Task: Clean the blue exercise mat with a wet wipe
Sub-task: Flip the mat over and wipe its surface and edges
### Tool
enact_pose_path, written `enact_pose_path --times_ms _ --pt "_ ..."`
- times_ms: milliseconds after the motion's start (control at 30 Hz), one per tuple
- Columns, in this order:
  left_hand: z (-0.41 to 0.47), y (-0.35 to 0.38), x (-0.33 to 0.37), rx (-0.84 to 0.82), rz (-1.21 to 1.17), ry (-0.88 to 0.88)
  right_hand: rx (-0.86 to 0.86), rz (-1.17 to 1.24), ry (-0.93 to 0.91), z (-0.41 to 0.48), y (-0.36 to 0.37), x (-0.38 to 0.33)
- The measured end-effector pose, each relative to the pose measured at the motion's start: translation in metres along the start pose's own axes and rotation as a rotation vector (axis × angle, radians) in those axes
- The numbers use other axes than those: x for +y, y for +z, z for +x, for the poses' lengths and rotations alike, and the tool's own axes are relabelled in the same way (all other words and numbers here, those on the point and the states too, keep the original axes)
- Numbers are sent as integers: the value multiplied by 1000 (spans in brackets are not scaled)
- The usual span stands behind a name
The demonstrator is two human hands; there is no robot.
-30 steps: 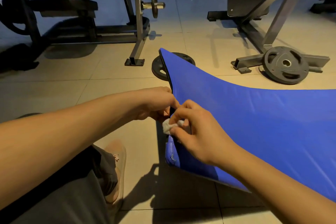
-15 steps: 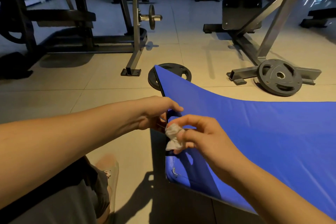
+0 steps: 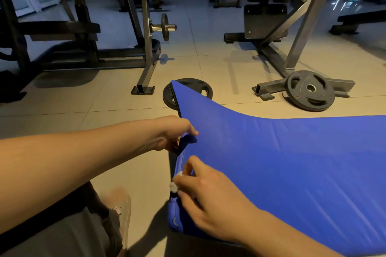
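Observation:
The blue exercise mat (image 3: 282, 162) fills the right half of the view, its left end lifted off the tiled floor. My left hand (image 3: 175, 133) grips that raised left edge, thumb on top of the blue face. Lower on the same edge, my right hand (image 3: 208, 196) pinches a small crumpled white wet wipe (image 3: 173, 186) and presses it against the mat's side seam. Most of the wipe is hidden under my fingers.
A black weight plate (image 3: 200, 86) lies on the floor behind the mat's far corner, another plate (image 3: 310, 93) leans by a grey machine frame (image 3: 296, 54). A rack foot (image 3: 144, 88) stands left of centre. My knee and shoe (image 3: 123, 213) are at bottom left.
My right hand has slid down the mat's left edge with the wipe, away from my left hand. The left hand keeps its hold on the raised edge.

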State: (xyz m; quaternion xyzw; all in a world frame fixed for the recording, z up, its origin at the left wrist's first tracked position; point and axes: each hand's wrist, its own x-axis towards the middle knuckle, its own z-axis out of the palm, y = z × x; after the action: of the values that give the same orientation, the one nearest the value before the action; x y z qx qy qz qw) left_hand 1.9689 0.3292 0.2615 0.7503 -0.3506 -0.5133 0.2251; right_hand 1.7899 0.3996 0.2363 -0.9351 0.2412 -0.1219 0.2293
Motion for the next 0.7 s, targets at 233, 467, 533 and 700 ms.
enact_pose_path --times_ms 233,467,533,700 --pt "8 -5 2 -15 63 16 -100 193 -45 1 3 0" --pt "10 -4 4 -87 138 30 97 99 57 33 -6 23" --pt "10 -5 3 -73 158 28 204 100 130 43 -2 27" --pt "9 -6 -4 -63 172 10 -39 65 -50 22 22 3"
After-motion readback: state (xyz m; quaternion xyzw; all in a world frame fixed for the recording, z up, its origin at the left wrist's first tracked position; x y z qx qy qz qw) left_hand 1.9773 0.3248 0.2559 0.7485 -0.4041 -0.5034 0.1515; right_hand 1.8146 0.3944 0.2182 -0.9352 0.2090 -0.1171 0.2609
